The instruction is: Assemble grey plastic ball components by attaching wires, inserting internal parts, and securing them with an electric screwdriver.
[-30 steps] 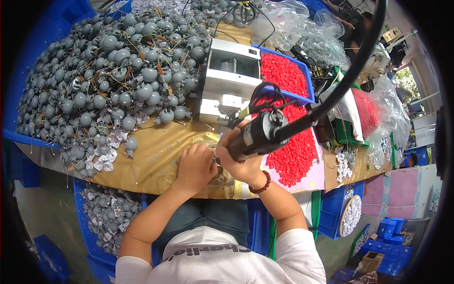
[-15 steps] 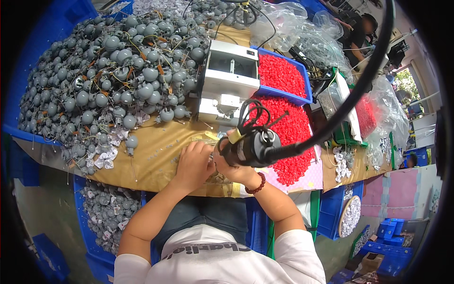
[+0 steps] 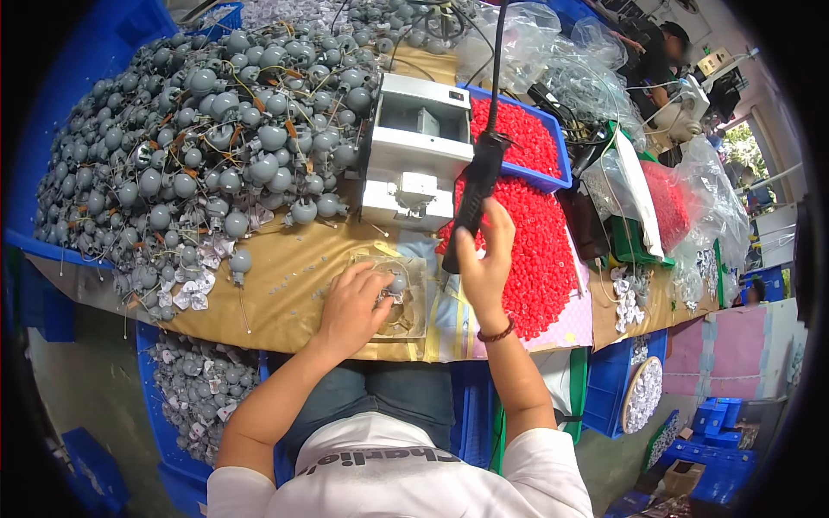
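Grey round part (image 3: 395, 283) pinned by our left hand (image 3: 352, 309) at worktop's near edge; right hand (image 3: 484, 259) grasping black hanging screwdriver (image 3: 473, 200); keep it plumb.

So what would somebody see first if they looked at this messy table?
Probably the huge heap of grey round parts with thin wires, filling the table's far left. Next, the bright red pellets spilled at the right, beside a white box-shaped machine. In front, the right hand lifts a black corded tool, while the left hand presses a grey part on a clear tray.

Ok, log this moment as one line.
left hand: pressing grey round part on clear jig | right hand: gripping hanging black electric screwdriver, upright
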### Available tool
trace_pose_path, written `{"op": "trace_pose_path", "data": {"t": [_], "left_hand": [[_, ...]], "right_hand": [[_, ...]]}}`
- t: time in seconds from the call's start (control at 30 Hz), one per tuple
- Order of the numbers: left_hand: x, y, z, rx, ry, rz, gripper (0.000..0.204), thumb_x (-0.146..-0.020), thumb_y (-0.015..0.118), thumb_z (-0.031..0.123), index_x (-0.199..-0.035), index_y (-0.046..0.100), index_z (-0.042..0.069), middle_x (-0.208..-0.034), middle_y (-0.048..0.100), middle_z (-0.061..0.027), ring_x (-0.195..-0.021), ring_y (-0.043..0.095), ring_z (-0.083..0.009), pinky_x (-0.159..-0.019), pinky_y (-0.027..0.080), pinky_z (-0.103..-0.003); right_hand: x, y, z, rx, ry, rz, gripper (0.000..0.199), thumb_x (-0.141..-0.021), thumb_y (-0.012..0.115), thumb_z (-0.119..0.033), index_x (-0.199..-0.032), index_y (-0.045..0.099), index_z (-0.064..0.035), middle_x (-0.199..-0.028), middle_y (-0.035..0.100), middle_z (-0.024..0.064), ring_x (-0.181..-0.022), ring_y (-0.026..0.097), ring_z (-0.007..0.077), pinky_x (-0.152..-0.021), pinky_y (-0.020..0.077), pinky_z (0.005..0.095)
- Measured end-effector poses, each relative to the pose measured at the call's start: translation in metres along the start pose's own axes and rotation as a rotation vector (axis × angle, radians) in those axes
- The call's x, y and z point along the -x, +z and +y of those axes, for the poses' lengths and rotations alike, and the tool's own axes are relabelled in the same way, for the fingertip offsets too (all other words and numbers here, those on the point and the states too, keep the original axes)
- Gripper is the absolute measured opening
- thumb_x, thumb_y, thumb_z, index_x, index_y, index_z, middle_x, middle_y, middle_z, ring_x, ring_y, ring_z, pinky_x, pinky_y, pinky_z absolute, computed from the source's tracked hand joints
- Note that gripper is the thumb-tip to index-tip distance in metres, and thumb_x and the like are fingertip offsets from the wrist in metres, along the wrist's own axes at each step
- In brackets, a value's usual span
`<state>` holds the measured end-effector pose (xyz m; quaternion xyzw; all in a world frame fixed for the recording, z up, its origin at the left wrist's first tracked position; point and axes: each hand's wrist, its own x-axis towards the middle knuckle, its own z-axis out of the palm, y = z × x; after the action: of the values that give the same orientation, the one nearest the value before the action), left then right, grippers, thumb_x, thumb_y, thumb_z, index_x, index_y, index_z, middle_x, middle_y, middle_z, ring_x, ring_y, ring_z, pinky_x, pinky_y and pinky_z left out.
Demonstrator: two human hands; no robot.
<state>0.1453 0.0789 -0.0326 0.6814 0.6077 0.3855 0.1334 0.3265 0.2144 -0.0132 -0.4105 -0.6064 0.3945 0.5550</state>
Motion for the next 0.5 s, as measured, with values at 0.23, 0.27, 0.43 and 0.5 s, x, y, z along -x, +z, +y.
{"op": "trace_pose_path", "data": {"t": [0.23, 0.27, 0.43, 0.5], "left_hand": [[-0.003, -0.002, 0.003, 0.001, -0.003, -0.044, 0.036, -0.081, 0.079, 0.009, -0.112, 0.063, 0.003, -0.114, 0.068, -0.0167, -0.115, 0.061, -0.0381, -0.097, 0.048, -0.047], [-0.003, -0.002, 0.004, -0.003, -0.003, -0.043, 0.035, -0.081, 0.079, 0.009, -0.112, 0.063, 0.004, -0.113, 0.067, -0.0159, -0.114, 0.061, -0.037, -0.096, 0.048, -0.047], [-0.003, 0.0, 0.005, -0.023, 0.009, -0.019, 0.033, -0.083, 0.076, 0.011, -0.112, 0.062, 0.006, -0.11, 0.066, -0.0114, -0.112, 0.061, -0.032, -0.092, 0.047, -0.045], [-0.003, -0.001, 0.003, -0.013, 0.01, -0.028, 0.033, -0.083, 0.076, 0.011, -0.112, 0.061, 0.006, -0.11, 0.066, -0.0117, -0.111, 0.061, -0.0324, -0.091, 0.048, -0.045]], "right_hand": [[0.039, 0.023, -0.006, 0.17, 0.039, -0.494, 0.02, -0.095, 0.071, -0.007, -0.113, 0.071, 0.003, -0.097, 0.075, 0.0133, -0.086, 0.071, 0.0186, -0.077, 0.0557, 0.03], [0.039, 0.028, -0.004, 0.162, 0.09, -0.47, 0.017, -0.097, 0.069, -0.008, -0.11, 0.072, 0.003, -0.09, 0.075, 0.0122, -0.081, 0.072, 0.016, -0.074, 0.0561, 0.0287], [0.039, 0.044, -0.005, 0.154, 0.172, -0.349, 0.015, -0.1, 0.066, -0.01, -0.107, 0.072, 0.0017, -0.077, 0.074, 0.0137, -0.073, 0.074, 0.0181, -0.067, 0.0561, 0.0293], [0.038, 0.045, -0.005, 0.139, 0.206, -0.384, 0.017, -0.099, 0.067, -0.01, -0.111, 0.072, 0.002, -0.082, 0.075, 0.0131, -0.076, 0.074, 0.0165, -0.069, 0.0565, 0.029]]}}
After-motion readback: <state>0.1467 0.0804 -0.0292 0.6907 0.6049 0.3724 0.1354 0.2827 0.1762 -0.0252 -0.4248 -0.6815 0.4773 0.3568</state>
